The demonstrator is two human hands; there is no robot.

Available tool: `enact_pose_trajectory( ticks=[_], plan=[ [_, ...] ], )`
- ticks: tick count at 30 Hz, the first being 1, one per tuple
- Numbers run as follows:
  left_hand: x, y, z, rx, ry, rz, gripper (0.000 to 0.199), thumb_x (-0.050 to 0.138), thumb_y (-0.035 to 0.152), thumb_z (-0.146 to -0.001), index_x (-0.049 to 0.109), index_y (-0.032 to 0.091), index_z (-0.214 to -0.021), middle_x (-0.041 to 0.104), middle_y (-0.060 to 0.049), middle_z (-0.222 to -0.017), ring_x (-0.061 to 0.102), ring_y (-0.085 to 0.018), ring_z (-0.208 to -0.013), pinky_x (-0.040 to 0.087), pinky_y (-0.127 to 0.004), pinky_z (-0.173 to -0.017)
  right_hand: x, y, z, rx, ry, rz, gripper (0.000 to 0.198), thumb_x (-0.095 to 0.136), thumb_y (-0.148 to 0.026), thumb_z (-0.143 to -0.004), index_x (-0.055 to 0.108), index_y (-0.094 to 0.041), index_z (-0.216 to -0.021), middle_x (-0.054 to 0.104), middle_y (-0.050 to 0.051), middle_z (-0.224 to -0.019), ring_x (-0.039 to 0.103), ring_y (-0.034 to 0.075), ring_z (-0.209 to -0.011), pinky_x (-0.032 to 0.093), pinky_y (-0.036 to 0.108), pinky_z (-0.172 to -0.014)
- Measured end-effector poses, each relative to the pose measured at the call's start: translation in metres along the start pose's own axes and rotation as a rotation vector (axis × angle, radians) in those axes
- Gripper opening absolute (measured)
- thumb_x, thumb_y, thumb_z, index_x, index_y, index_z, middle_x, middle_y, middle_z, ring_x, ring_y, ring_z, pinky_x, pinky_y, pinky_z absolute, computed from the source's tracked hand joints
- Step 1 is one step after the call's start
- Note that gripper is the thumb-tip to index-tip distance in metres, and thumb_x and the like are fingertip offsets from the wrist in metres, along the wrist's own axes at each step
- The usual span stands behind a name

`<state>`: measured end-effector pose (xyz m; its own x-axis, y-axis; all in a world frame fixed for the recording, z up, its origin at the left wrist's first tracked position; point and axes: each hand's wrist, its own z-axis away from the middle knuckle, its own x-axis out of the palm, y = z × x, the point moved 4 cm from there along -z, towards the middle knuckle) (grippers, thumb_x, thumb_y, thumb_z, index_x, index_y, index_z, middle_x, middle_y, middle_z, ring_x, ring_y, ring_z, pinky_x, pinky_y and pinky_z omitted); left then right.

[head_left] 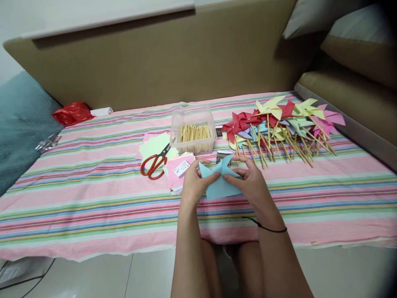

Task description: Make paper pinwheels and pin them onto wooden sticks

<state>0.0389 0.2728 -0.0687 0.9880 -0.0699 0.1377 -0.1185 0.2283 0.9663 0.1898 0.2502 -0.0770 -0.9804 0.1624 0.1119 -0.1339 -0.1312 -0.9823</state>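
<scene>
1. The light-blue paper (221, 191) is held up between both hands, over the near part of the striped cloth (118, 182) and in front of the knees, probably because there it is easy to see and reach.
2. The left hand (196, 178) grips the paper's left side, thumb toward the middle and fingers behind, some of them hidden; this seems meant to keep the bent portion from springing open.
3. The right hand (250, 179) mirrors it, thumb tip near the other thumb and fingers at a raised, curled corner. The two thumbs likely share the pressing, since a curled sheet would push back. (A black cord bracelet (270, 229) circles this forearm, clear of the paper.)
4. Beyond the left hand lies a stack of coloured paper (172, 179) topped by a printed card, perhaps as a loose weight.
5. Red-handled scissors (163, 154) lie with blades over a light-green sheet (153, 147), handles toward the person, which would suit an easy pickup.
6. A clear plastic box (192, 146) stands just past the stack, corralling bamboo sticks (194, 133) that could otherwise roll.
7. To the right, finished paper pinwheels (269, 106) are heaped, heads mostly away and sticks pointing nearer, perhaps to spare the vanes; the heap sits apart from the loose sheets.
</scene>
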Motion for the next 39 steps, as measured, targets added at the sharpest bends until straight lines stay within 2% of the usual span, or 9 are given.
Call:
enact_pose_trajectory(
  ticks=[4, 9, 22, 39],
  plan=[
    [-0.004, -0.005, -0.003, 0.028, -0.021, -0.095, 0.046, 0.081, 0.028, -0.055, 0.057, 0.021, -0.093, 0.061, 0.004, -0.066, 0.053, -0.011, -0.051, 0.04, -0.022, -0.048, -0.001, 0.003, -0.001, -0.002, -0.01, 0.043, 0.055, 0.08, -0.034, -0.06, 0.049, -0.026, -0.104, 0.075, 0.001, -0.076, 0.069, 0.023, -0.065, 0.053, 0.033, -0.056],
    [-0.011, -0.01, -0.004, 0.041, 0.029, -0.179, 0.05, 0.081, 0.026, -0.054, 0.056, 0.021, -0.098, 0.059, 0.004, -0.071, 0.051, -0.009, -0.052, 0.038, -0.021, -0.048, -0.002, 0.006, -0.001, 0.027, -0.021, 0.056, 0.054, 0.08, -0.033, -0.06, 0.048, -0.027, -0.103, 0.075, 0.003, -0.081, 0.069, 0.023, -0.067, 0.054, 0.034, -0.056],
    [-0.008, -0.007, -0.003, 0.009, 0.033, -0.088, 0.058, 0.081, 0.023, -0.052, 0.05, 0.022, -0.101, 0.056, 0.007, -0.065, 0.049, -0.009, -0.047, 0.038, -0.021, -0.046, -0.003, 0.005, -0.002, 0.056, -0.017, -0.006, 0.066, 0.083, -0.033, -0.057, 0.049, -0.025, -0.113, 0.075, 0.003, -0.077, 0.069, 0.023, -0.068, 0.053, 0.032, -0.057],
    [-0.006, -0.003, -0.001, 0.001, 0.005, -0.2, 0.054, 0.076, 0.021, -0.055, 0.046, 0.023, -0.1, 0.06, 0.006, -0.06, 0.056, -0.013, -0.051, 0.039, -0.02, -0.047, -0.003, 0.007, -0.001, 0.061, -0.032, 0.016, 0.064, 0.081, -0.029, -0.057, 0.047, -0.027, -0.111, 0.075, 0.002, -0.079, 0.069, 0.022, -0.065, 0.054, 0.031, -0.055]
  ],
)
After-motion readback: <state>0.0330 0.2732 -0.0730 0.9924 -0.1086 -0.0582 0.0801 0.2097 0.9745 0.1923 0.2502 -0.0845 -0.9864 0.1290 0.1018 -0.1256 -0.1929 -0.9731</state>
